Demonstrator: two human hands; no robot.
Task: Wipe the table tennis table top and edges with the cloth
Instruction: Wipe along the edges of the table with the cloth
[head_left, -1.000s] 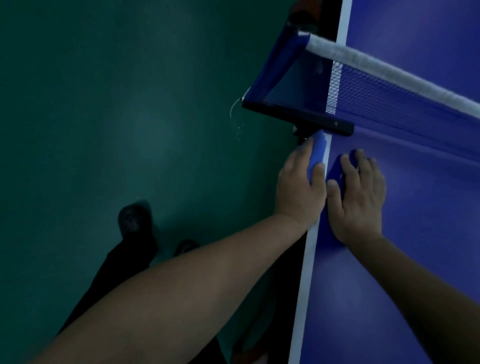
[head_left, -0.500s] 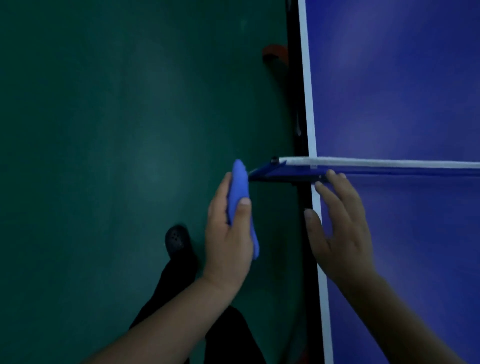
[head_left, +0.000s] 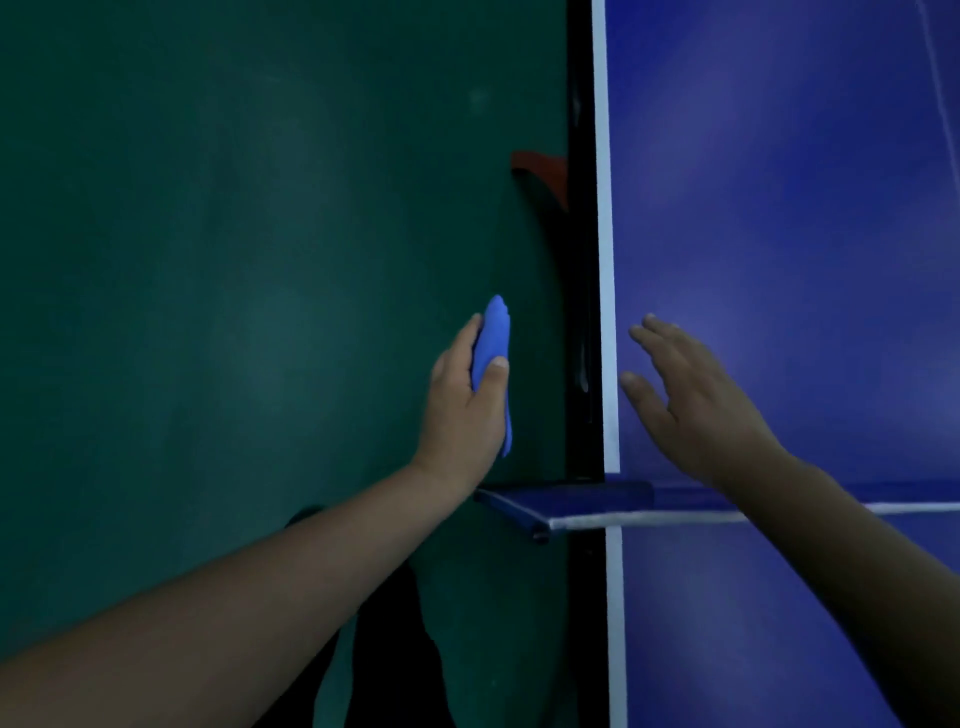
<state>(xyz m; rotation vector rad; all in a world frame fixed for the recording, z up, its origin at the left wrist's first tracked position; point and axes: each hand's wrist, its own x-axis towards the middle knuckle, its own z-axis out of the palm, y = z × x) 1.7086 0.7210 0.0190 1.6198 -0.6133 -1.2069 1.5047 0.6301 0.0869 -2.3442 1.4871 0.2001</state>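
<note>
A soft, light blue cloth (head_left: 493, 358), judged limp and best gripped bunched, is pinched between thumb and fingers of the left hand (head_left: 462, 410) beside the table edge (head_left: 605, 260), while the right hand (head_left: 691, 405) hovers flat-fingered, holding nothing, over the table top (head_left: 805, 208).

cloth (head_left: 494, 343): blue, folded narrow, held off the side over the green floor
desk (head_left: 779, 208): blue top, white stripe along its black left edge
</note>
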